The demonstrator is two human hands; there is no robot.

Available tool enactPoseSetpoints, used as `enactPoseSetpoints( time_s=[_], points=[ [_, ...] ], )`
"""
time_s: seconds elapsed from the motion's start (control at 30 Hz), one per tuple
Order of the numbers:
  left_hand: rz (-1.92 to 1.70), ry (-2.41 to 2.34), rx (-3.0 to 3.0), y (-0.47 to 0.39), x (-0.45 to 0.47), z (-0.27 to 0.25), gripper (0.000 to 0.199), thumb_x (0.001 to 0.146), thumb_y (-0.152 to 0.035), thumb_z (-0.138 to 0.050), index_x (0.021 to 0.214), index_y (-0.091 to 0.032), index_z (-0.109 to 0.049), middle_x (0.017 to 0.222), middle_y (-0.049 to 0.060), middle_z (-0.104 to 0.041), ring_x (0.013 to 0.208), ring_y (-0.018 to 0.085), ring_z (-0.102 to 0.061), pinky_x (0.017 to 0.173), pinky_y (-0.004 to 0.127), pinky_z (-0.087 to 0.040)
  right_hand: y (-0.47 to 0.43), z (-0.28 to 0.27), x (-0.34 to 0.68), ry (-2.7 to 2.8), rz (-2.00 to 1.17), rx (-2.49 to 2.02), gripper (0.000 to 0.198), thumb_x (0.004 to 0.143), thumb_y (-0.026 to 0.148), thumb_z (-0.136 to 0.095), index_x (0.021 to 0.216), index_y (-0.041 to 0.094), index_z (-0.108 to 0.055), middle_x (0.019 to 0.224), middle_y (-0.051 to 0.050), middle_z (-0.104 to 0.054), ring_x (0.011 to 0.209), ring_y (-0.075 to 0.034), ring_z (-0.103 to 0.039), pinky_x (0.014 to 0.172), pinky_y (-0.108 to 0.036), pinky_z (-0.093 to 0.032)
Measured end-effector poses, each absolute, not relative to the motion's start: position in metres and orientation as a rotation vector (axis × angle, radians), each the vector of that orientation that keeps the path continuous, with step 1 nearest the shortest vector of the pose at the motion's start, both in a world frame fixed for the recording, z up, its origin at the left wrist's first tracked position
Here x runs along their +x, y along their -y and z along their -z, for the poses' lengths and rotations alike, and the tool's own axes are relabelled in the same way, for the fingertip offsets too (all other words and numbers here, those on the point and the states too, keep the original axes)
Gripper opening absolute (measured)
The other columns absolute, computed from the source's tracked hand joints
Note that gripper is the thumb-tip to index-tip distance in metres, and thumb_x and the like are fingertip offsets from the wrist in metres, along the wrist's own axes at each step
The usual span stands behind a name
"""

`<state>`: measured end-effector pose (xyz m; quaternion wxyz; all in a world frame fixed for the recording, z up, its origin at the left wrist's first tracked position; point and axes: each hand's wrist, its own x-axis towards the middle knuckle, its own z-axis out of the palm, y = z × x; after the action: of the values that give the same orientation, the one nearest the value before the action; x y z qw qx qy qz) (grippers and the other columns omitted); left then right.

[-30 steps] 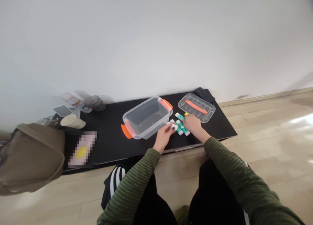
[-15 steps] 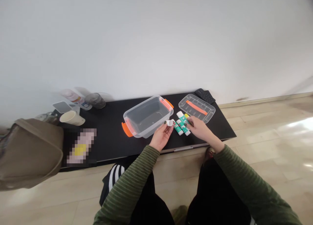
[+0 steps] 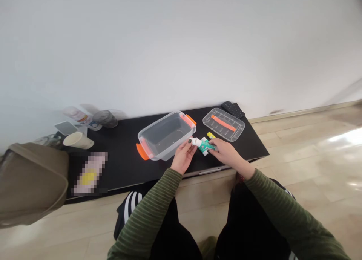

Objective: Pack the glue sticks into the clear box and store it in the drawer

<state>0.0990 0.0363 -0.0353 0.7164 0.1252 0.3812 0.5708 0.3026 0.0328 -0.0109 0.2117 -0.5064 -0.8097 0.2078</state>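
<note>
My right hand point(image 3: 226, 151) grips a green glue stick point(image 3: 207, 146) with its white end toward the left. At that end, my left hand point(image 3: 182, 156) pinches a white cap point(image 3: 195, 141) between thumb and fingers. Cap and stick meet in line; whether the cap is fully seated I cannot tell. Beneath them, more green-and-white glue sticks point(image 3: 203, 152) lie partly hidden on the black tabletop point(image 3: 124, 158). Just behind is a yellow stick point(image 3: 210, 135). Beside my left hand stands a clear plastic box point(image 3: 162, 152) with orange latches, uncovered.
The box's clear lid point(image 3: 233, 135) with an orange handle lies at the right, near a dark dotted item point(image 3: 236, 110). Toward the left are a paper cup point(image 3: 80, 140), a dark glass point(image 3: 105, 119), a bottle point(image 3: 77, 115), a blurred-out packet point(image 3: 93, 169) and a brown bag point(image 3: 34, 184).
My right hand has picked up a green glue stick from the group and brought it left to the white cap in my left hand. The view has shifted slightly.
</note>
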Motion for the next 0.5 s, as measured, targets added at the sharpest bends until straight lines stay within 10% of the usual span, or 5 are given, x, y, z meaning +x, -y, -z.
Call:
enactPoseSetpoints(
  time_s=[0.5],
  points=[
    [-1.272, -0.853, 0.469, -0.0356, 0.0998, 0.0373, 0.032, 0.069, -0.023, -0.085, 0.098, -0.014, -0.073, 0.106, 0.007, -0.074, 0.101, 0.018, -0.068, 0.1, 0.035, -0.051, -0.0325, 0.0059, 0.3023, 2.19, -0.526, -1.353, 0.03, 0.092, 0.029, -0.057, 0.121, 0.025, -0.065, 0.112, -0.008, -0.065, 0.102, -0.022, -0.062, 0.089, -0.033, -0.05]
  ],
)
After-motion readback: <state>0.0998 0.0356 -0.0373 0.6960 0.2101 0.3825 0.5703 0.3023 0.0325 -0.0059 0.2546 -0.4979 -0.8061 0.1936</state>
